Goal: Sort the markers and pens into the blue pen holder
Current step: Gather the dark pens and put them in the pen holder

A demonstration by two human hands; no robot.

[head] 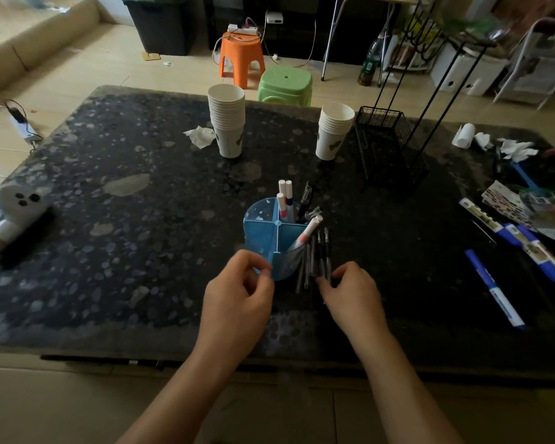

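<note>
The blue pen holder point(263, 232) stands mid-table, split into compartments. White markers point(285, 200) and dark pens point(306, 201) stand in its far right compartment, and one white marker point(306, 233) leans in the near right one. Several dark pens point(318, 254) lie on the table beside the holder's right side. My left hand point(237, 296) pinches the holder's near rim. My right hand point(350, 291) rests with its fingertips on the near ends of the loose pens; whether it grips one is unclear.
Two stacks of paper cups point(226, 120) point(334, 131) stand behind. A black wire rack point(388, 142) sits at back right. Blue-and-white markers point(494, 288) and papers point(526, 206) lie at right. A white device point(10, 213) lies at left, crumpled tissue point(201, 136) near the cups.
</note>
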